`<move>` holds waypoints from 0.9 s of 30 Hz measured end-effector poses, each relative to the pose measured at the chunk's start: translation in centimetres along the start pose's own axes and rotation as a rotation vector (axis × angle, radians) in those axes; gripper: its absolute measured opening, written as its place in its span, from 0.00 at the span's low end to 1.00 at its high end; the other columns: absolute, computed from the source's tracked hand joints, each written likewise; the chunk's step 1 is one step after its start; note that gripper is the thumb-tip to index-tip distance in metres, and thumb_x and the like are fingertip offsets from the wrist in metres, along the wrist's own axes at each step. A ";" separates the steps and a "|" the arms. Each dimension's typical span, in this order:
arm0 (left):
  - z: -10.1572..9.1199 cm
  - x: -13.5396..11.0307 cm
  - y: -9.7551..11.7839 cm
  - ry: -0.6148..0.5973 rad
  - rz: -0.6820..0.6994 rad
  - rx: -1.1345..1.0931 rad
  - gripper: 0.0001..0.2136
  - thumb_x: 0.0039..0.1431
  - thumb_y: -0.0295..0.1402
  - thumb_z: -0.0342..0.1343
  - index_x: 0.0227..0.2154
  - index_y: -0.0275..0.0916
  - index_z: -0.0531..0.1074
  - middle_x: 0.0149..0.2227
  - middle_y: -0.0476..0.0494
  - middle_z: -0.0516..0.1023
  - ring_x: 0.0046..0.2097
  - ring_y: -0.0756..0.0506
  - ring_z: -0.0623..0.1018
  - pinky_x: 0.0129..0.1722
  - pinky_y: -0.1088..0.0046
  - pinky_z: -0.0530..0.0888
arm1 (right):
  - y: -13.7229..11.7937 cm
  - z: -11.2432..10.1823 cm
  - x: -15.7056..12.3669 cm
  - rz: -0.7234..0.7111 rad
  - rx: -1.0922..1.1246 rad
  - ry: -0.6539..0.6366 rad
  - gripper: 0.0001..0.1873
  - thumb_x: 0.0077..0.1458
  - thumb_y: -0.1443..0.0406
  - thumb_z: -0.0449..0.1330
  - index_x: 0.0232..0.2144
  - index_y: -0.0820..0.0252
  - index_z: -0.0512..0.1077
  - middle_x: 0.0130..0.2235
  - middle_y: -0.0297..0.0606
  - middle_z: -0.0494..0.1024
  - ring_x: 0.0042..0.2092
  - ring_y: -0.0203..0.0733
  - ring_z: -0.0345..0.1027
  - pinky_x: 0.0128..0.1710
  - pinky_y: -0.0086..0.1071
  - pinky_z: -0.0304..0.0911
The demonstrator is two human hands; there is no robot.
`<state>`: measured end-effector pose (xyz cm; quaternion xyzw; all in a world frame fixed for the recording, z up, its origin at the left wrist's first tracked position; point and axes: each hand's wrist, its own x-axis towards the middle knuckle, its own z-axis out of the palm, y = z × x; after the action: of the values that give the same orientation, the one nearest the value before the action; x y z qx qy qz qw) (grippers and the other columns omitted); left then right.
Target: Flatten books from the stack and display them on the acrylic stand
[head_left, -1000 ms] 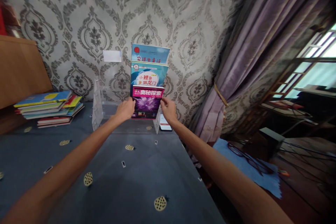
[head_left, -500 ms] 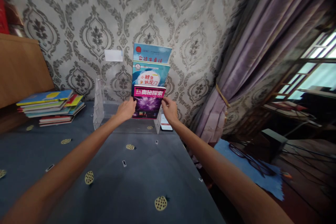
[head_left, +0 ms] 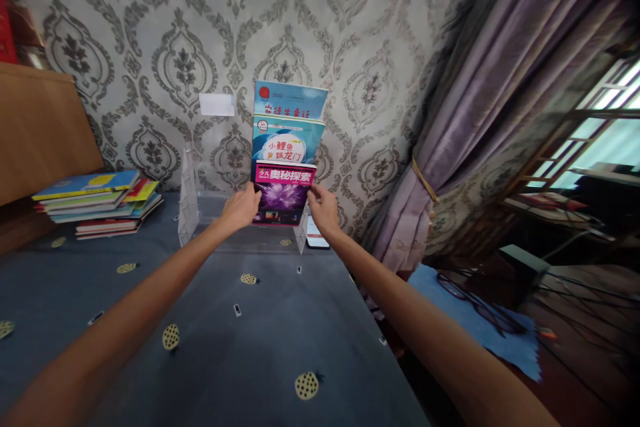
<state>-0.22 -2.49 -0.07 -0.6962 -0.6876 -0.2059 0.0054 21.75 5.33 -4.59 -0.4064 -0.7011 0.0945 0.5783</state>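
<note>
A magazine-like book with a pink and purple cover [head_left: 284,195] stands upright in front, at the right part of a clear acrylic book rack [head_left: 187,203]. My left hand [head_left: 243,205] grips its left edge, thumb on the cover. On its right edge my right hand [head_left: 324,205] is closed, fingers pinching the side. Behind it, a step higher, stands a turquoise book [head_left: 287,140]. A light blue book [head_left: 290,100] rises at the back, its lower part hidden.
A stack of books [head_left: 100,203] lies on the left of the dark table cover [head_left: 240,360]. A phone [head_left: 317,233] stands right of the rack. Against the wall is a white label [head_left: 217,105]. Glasses [head_left: 480,307] rest on a blue cloth [head_left: 500,347], right of a purple curtain [head_left: 450,113].
Almost nothing differs. Both hands stay on the edges of the pink and purple book; the whole view has shifted very slightly.
</note>
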 end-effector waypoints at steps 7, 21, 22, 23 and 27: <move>-0.3 -0.2 0.5 0.020 0.007 -0.010 0.16 0.72 0.37 0.39 0.53 0.33 0.63 0.48 0.26 0.80 0.50 0.33 0.80 0.45 0.61 0.74 | 0.1 0.3 -0.1 0.022 0.011 -0.001 0.18 0.57 0.62 0.54 0.45 0.61 0.78 0.46 0.48 0.83 0.46 0.52 0.76 0.49 0.46 0.70; -1.1 -5.3 -17.5 0.384 -0.051 0.239 0.14 0.71 0.35 0.40 0.46 0.39 0.71 0.45 0.39 0.79 0.49 0.40 0.77 0.49 0.66 0.71 | -0.8 -1.6 -12.4 0.285 0.137 -0.147 0.20 0.55 0.46 0.58 0.34 0.56 0.73 0.31 0.39 0.78 0.33 0.46 0.74 0.36 0.40 0.72; -1.7 -5.3 -19.8 0.383 -0.131 0.300 0.15 0.70 0.36 0.40 0.46 0.39 0.71 0.46 0.38 0.79 0.50 0.40 0.76 0.50 0.66 0.71 | -1.1 -1.6 -13.7 0.312 0.150 -0.222 0.21 0.55 0.45 0.58 0.34 0.56 0.74 0.30 0.39 0.78 0.33 0.47 0.74 0.36 0.39 0.72; -2.4 -5.0 -21.9 0.391 -0.194 0.330 0.16 0.70 0.35 0.39 0.47 0.37 0.71 0.47 0.35 0.78 0.50 0.39 0.76 0.51 0.64 0.71 | -1.4 -1.4 -14.7 0.339 0.160 -0.293 0.23 0.55 0.44 0.58 0.34 0.56 0.75 0.29 0.39 0.79 0.32 0.47 0.75 0.34 0.39 0.73; -4.5 -3.0 -27.8 0.389 -0.375 0.409 0.21 0.66 0.37 0.44 0.50 0.24 0.69 0.52 0.17 0.73 0.56 0.27 0.72 0.52 0.50 0.68 | -2.4 -0.8 -17.0 0.389 0.153 -0.459 0.28 0.53 0.40 0.57 0.37 0.58 0.77 0.31 0.42 0.82 0.35 0.50 0.78 0.39 0.41 0.75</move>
<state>-28.11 -5.16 -4.51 -0.4898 -0.8169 -0.1902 0.2379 21.40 -8.06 -15.33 -0.4564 -0.7132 0.3451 0.4049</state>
